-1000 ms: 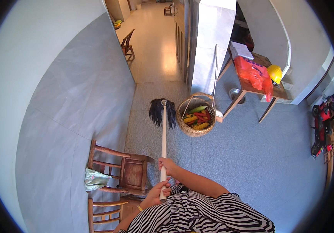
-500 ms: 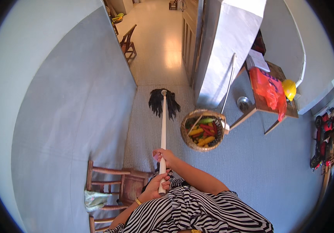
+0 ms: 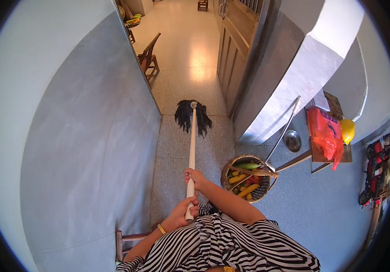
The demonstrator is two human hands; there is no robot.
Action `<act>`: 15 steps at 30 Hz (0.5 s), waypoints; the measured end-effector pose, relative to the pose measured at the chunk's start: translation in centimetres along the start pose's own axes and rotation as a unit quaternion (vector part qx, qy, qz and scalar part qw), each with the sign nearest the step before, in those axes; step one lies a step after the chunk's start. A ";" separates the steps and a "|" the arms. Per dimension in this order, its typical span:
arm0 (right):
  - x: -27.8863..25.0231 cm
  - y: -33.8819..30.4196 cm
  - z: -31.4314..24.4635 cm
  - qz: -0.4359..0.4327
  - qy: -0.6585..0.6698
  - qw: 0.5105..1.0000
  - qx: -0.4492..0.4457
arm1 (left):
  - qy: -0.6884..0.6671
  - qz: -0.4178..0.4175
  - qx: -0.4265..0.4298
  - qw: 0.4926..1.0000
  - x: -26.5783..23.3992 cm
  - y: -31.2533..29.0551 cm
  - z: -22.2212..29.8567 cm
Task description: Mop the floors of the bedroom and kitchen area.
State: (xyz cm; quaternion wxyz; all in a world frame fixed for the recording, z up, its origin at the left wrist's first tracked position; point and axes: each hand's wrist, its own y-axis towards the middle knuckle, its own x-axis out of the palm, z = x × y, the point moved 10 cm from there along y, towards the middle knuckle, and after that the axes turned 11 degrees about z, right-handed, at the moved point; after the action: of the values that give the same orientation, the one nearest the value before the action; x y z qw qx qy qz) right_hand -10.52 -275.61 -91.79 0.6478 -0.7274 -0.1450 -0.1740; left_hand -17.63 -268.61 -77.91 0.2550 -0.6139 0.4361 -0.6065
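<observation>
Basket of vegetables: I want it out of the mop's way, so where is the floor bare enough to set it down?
Bare floor lies left of the mop handle along the grey wall, and up the hallway beyond the mop head. It is crowded right of the basket, by the small table and metal bowl.

The person wears a loose garment of black and white stripes, the bands running in wavy, uneven lines that bend with the folds of the cloth across the lap and body. The stripes are fairly narrow and close-set. Both forearms are bare, with no sleeves reaching them. On the left wrist sits a thin gold-coloured bangle, just behind the left hand. The right hand and its wrist carry no visible jewellery.
</observation>
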 end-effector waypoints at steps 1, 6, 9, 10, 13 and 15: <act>0.8 0.3 -0.8 0.012 -0.022 1.000 -0.019 | -0.002 0.003 -0.002 1.000 0.4 0.2 1.2; 4.5 3.2 -5.2 0.044 -0.051 0.996 -0.059 | -0.021 0.015 0.014 1.000 2.9 1.4 7.2; 7.6 5.6 -8.5 0.016 -0.059 0.996 -0.068 | -0.037 0.002 0.002 0.999 4.9 3.1 10.9; 8.3 6.5 -9.8 0.034 -0.065 0.995 -0.074 | -0.037 -0.006 0.001 0.999 5.9 3.8 12.5; 11.0 8.9 -14.1 0.051 -0.084 0.992 -0.081 | -0.063 -0.025 -0.008 0.998 8.8 6.3 16.7; 12.7 10.9 -17.7 0.052 -0.095 0.990 -0.086 | -0.072 -0.027 -0.006 0.997 11.3 8.2 19.4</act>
State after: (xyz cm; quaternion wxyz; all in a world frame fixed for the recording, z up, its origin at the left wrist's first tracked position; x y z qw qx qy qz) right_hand 4.46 -294.64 -94.10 0.5745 -0.7999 -0.1525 -0.0824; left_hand -1.98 -286.35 -81.56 0.2657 -0.6689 0.4039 -0.5646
